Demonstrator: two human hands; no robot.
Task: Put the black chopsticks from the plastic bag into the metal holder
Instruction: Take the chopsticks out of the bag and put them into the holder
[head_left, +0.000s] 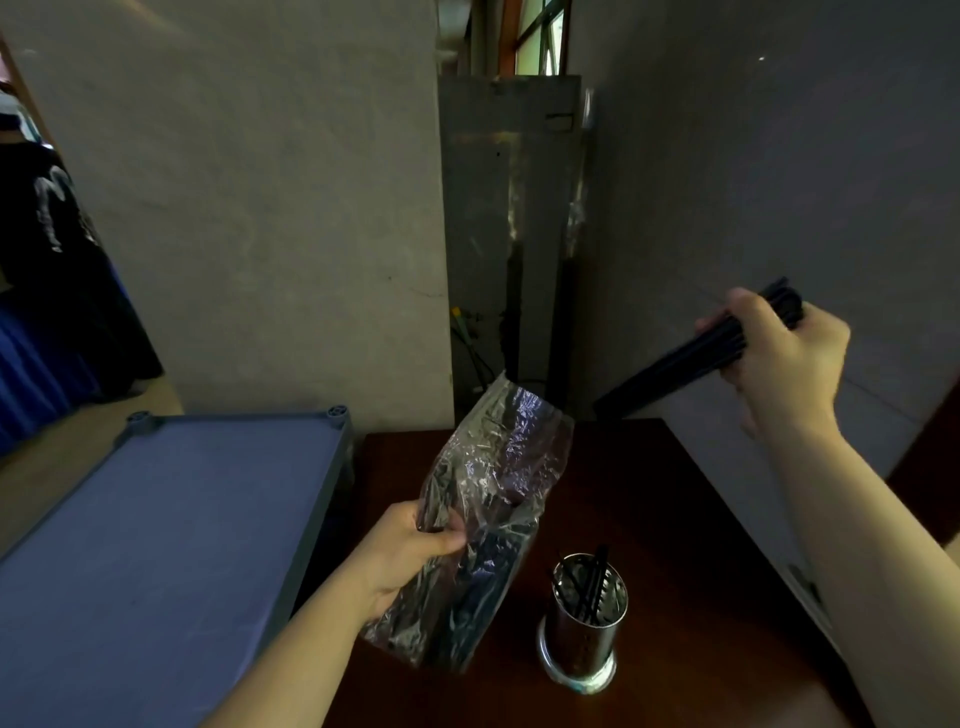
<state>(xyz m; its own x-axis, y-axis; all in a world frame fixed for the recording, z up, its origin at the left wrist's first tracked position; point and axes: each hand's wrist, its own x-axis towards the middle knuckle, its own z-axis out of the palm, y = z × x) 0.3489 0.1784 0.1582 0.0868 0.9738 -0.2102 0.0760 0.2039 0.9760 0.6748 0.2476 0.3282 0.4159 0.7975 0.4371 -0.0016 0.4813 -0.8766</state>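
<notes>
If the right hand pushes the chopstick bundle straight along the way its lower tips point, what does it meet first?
Probably the top of the plastic bag in the left hand; the bundle in the right hand aims down-left toward it, though depth is unclear.

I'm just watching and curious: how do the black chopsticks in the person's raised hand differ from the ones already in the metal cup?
The bundle of chopsticks is gripped by the right hand in the air, slanting down to the left; the chopsticks in the holder stand leaning inside the metal holder on the table. The held bundle is thick and tightly packed; the holder's few are loose and crossed. Both sets are black and slender.
</notes>
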